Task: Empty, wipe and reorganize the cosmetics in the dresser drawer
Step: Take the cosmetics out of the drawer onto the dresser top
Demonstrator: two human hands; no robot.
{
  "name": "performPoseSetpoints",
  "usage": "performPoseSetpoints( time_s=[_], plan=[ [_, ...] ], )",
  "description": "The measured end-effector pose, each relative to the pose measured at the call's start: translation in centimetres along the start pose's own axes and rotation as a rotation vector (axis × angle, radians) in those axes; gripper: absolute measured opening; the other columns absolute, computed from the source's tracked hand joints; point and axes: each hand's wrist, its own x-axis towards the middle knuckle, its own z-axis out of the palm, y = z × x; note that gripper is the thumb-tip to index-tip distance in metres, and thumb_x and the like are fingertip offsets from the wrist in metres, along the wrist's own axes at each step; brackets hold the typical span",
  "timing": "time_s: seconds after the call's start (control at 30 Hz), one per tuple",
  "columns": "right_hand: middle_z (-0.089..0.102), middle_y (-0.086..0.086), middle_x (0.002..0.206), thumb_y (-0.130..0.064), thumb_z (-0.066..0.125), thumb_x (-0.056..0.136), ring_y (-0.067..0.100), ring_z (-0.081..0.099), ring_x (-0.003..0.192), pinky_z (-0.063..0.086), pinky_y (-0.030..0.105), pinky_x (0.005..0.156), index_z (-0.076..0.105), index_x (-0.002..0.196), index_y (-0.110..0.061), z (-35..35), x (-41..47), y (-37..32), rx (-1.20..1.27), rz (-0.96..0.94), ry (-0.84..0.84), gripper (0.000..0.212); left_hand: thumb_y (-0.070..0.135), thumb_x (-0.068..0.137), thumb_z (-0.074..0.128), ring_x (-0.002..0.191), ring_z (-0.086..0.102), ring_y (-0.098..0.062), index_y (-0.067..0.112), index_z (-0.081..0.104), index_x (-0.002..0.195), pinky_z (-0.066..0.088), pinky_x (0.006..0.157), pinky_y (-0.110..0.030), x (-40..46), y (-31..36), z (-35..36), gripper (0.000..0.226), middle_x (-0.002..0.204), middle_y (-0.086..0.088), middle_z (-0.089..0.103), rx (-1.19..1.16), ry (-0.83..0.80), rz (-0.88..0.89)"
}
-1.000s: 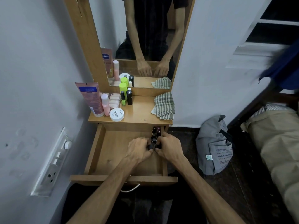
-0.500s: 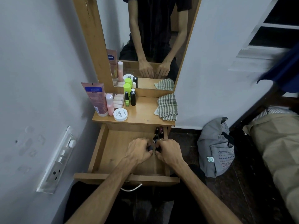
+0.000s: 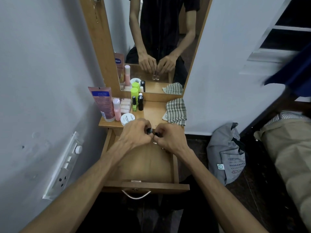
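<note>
dim, even indoor light | soft shadows | wide-angle bending at edges | right edge blurred

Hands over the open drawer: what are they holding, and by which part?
Each hand, left and right, pinches small dark-capped bottles near their caps, above the drawer. What is in the bottles cannot be told.

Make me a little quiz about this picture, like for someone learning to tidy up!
1. True or false: the drawer is open.
2. Which lies on the right of the dresser top? A) a striped cloth B) a comb C) a book
3. Fill in: the left hand and the right hand hold small dark-capped ______ above the drawer.

Key: 1 true. 2 A, the cloth. 3 bottles.
</note>
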Motion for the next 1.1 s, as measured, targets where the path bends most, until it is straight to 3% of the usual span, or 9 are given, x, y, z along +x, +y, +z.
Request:
performPoseSetpoints(
  time_s=[0.2,0.43,0.53,0.73,1.1],
  plan=[
    [0.074,-0.012,0.078,-0.032,0.08,0.073,0.005,0.066,0.068,0.049,0.021,0.061,0.077,0.084,-0.025,-0.6,5.5,-1.8,0.094,0.014,0.08,0.014,0.033,0.073,0.067,0.076,0.063,-0.018,0.021,0.07,0.083,0.053,0.065,-0.031,4.5,-1.3,-4.1,0.016,0.082,0.003,0.07,0.065,0.066,-0.015],
    [0.072,-0.01,0.072,-0.024,0.073,0.066,0.01,0.067,0.07,0.056,0.029,0.065,0.078,0.083,-0.027,0.5,10.9,-2.8,0.136,0.104,0.059,0.018,0.021,0.074,0.06,0.079,0.066,-0.033,0.012,0.066,0.079,0.039,0.058,-0.032,7.8,-2.2,-5.2,0.012,0.083,-0.007,0.069,0.273,0.056,-0.08],
    [0.075,-0.005,0.077,-0.02,0.072,0.068,0.019,0.07,0.075,0.059,0.034,0.07,0.08,0.088,-0.025,1.4,12.1,-3.1,0.116,0.124,0.038,0.022,0.016,0.078,0.06,0.082,0.066,-0.036,0.011,0.056,0.075,0.037,0.058,-0.034,8.4,-2.3,-4.9,0.008,0.087,-0.012,0.069,0.337,0.017,-0.095],
    [0.074,0.004,0.079,-0.014,0.068,0.073,0.028,0.068,0.076,0.058,0.038,0.068,0.078,0.089,-0.018,2.8,13.1,-3.5,0.026,0.086,-0.016,0.02,0.012,0.084,0.059,0.086,0.065,-0.038,0.011,0.049,0.075,0.037,0.062,-0.037,9.0,-2.2,-4.0,0.014,0.093,-0.016,0.068,0.439,-0.072,-0.092],
    [0.077,0.0,0.083,-0.017,0.072,0.072,0.022,0.072,0.079,0.061,0.038,0.074,0.08,0.092,-0.021,3.6,13.4,-3.4,0.115,0.129,0.013,0.022,0.018,0.085,0.06,0.083,0.066,-0.035,0.012,0.051,0.076,0.039,0.061,-0.035,9.3,-2.3,-4.5,0.014,0.089,-0.014,0.068,0.513,-0.064,-0.083]
  ],
)
